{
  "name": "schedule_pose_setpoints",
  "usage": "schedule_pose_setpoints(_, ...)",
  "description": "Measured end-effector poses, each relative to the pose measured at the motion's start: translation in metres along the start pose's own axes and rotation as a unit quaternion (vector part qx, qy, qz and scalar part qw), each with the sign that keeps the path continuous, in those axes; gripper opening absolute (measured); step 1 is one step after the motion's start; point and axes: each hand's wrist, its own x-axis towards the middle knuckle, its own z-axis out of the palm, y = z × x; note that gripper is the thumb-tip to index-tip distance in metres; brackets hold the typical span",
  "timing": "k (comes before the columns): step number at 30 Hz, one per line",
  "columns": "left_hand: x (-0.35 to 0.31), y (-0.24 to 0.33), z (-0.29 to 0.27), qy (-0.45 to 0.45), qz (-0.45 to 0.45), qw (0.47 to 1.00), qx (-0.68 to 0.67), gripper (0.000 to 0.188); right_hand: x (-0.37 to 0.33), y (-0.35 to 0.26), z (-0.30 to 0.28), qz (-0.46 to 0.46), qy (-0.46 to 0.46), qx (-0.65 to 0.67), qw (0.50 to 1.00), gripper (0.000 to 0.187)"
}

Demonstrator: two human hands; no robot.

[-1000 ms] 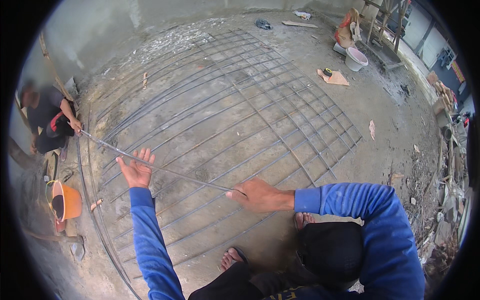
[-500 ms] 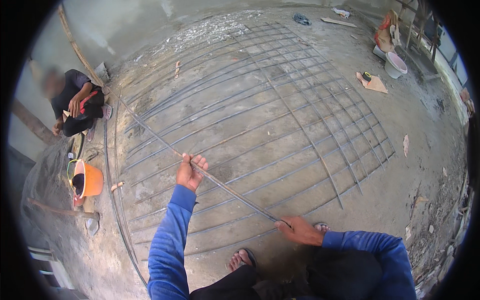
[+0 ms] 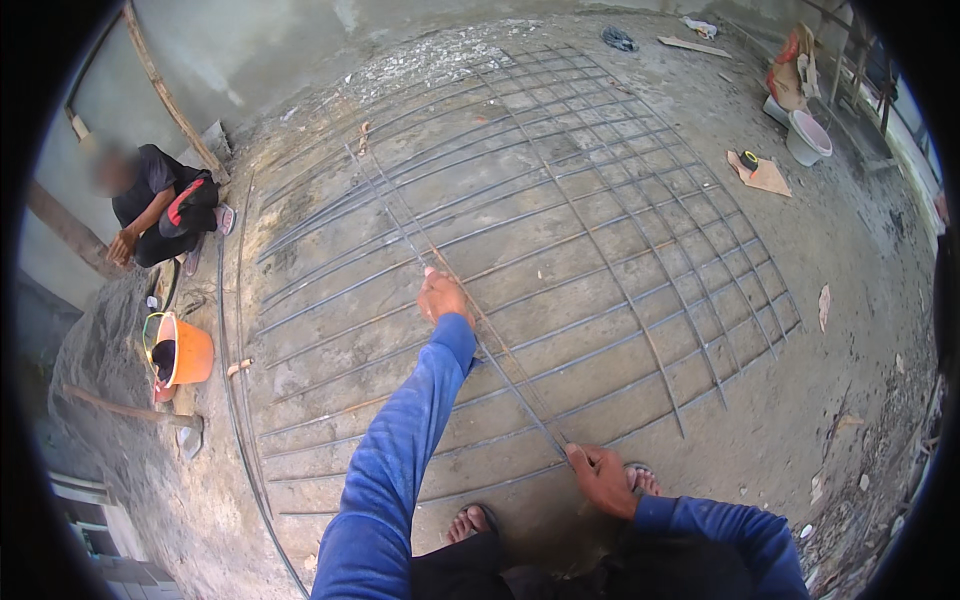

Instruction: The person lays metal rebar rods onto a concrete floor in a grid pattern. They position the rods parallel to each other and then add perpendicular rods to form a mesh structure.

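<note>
Long thin steel rebars (image 3: pixel 518 394) slant across my front, over a grid of rebars (image 3: pixel 610 260) laid on the ground. My left hand (image 3: pixel 443 297) is closed round them at about mid-length. Close to my feet, my right hand (image 3: pixel 603 482) grips their near ends between thumb and fingers. Beyond my left hand the bars fan slightly apart toward the far left. At least two seem to be held, one of them rusty brown; the exact number I cannot tell. Crossing bars are close together on the grid's right side, while its left side has bars running mostly one way.
A person (image 3: pixel 165 205) squats by the wall at left. Nearby stand an orange bucket (image 3: pixel 190 352) and a hammer-like tool (image 3: pixel 188 438). Long bars (image 3: pixel 232 400) lie along the left. At far right are a pale bucket (image 3: pixel 808 140) and a tape measure (image 3: pixel 748 160) on cardboard.
The held rebars have swung rightward at their far ends and now point more straight ahead. My left hand moved right and forward; my right hand shifted slightly down.
</note>
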Motion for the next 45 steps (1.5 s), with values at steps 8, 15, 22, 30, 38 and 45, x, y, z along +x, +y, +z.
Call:
schedule_pose_setpoints(8, 0.041, 0.006, -0.065, -0.006, 0.024, 0.999, 0.043, 0.049, 0.029, 0.058, -0.03, -0.023, 0.145, -0.033, 0.989, 0.042)
schedule_pose_setpoints(15, 0.044, 0.005, -0.123, 0.055, 0.044, 0.994, 0.088, 0.05, 0.059, 0.085, -0.048, -0.089, 0.239, -0.14, 0.957, 0.044)
schedule_pose_setpoints(22, 0.054, 0.0, -0.139, 0.112, 0.116, 0.983, 0.085, 0.047, 0.072, 0.088, -0.046, -0.1, 0.246, -0.1, 0.959, 0.047)
schedule_pose_setpoints(30, 0.036, 0.007, -0.152, 0.094, 0.058, 0.986, 0.127, 0.052, 0.077, 0.103, -0.04, -0.086, 0.218, -0.074, 0.969, 0.047)
schedule_pose_setpoints(38, 0.032, -0.001, -0.153, 0.062, 0.07, 0.989, 0.119, 0.052, 0.079, 0.102, -0.037, -0.051, 0.221, -0.094, 0.969, 0.047)
schedule_pose_setpoints(45, 0.027, -0.006, -0.146, 0.034, 0.085, 0.991, 0.102, 0.051, 0.097, 0.117, -0.04, -0.065, 0.224, -0.114, 0.966, 0.045)
